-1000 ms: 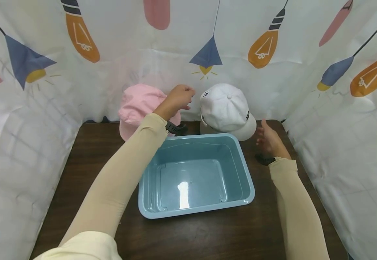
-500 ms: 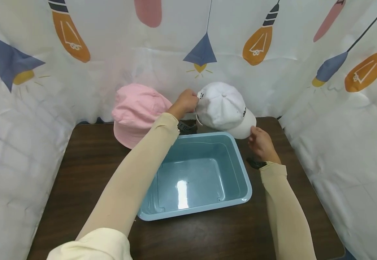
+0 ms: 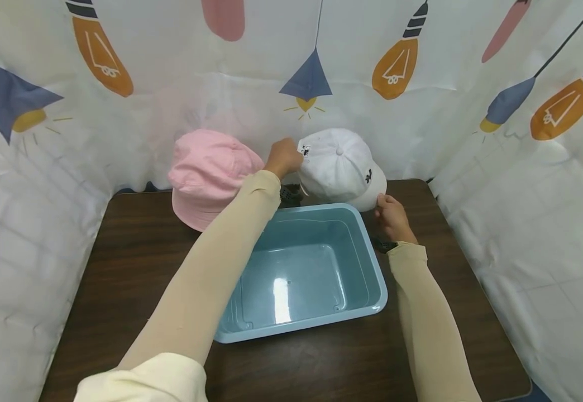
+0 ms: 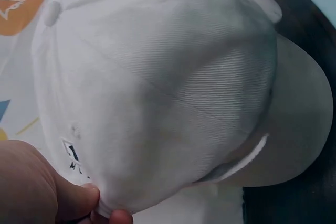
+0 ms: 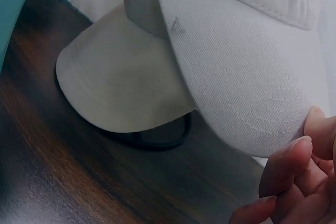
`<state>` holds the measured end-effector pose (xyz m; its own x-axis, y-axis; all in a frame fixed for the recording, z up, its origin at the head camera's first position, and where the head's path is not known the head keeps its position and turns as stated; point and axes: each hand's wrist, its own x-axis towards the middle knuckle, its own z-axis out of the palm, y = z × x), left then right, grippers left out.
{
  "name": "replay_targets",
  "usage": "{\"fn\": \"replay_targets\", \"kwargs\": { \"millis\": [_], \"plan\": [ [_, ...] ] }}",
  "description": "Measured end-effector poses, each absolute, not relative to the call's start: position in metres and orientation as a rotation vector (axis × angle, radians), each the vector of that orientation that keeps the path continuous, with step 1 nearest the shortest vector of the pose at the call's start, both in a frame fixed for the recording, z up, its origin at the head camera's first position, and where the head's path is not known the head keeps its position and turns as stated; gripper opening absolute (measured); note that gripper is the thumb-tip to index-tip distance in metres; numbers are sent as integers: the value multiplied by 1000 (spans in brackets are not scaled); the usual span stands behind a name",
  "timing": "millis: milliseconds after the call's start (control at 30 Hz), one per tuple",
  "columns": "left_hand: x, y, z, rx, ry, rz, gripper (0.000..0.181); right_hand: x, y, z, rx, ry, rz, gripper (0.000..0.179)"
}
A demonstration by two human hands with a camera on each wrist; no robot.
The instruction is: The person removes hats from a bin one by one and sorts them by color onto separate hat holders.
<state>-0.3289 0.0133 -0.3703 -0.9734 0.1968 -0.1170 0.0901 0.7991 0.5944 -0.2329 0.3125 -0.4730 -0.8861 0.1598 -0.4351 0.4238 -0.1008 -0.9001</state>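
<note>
A white baseball cap [image 3: 334, 167] with dark embroidery is at the back of the table, behind the basin. My left hand [image 3: 285, 158] pinches the cap's lower edge between thumb and fingers, as the left wrist view shows beside the small dark lettering. On the other side, my right hand [image 3: 393, 219] pinches the tip of the brim. Under this cap, a second pale cap [image 5: 121, 77] shows its brim resting on the table in the right wrist view. A pink cap [image 3: 211, 173] stands left of my left hand, partly behind the sleeve.
A light blue plastic basin [image 3: 301, 279] stands in front of the caps, its left side partly hidden by my left arm. The dark wooden table [image 3: 141, 268] is surrounded by white curtain [image 3: 191, 84] printed with bulbs and lamps.
My left hand has moved right from above the pink cap to the white cap's edge. My right hand has reached its brim. In the last half second the cap has shifted slightly left and turned.
</note>
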Motion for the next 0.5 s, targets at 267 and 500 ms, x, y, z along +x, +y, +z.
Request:
{"fn": "replay_targets", "kwargs": {
  "millis": [267,500],
  "plan": [
    [-322,21,-376,186,2816,959,18,-239,316,-487,623,1910,-2135,24],
    [-296,28,-344,185,2801,814,55,-229,331,-489,684,2264,-1822,64]
  ]
}}
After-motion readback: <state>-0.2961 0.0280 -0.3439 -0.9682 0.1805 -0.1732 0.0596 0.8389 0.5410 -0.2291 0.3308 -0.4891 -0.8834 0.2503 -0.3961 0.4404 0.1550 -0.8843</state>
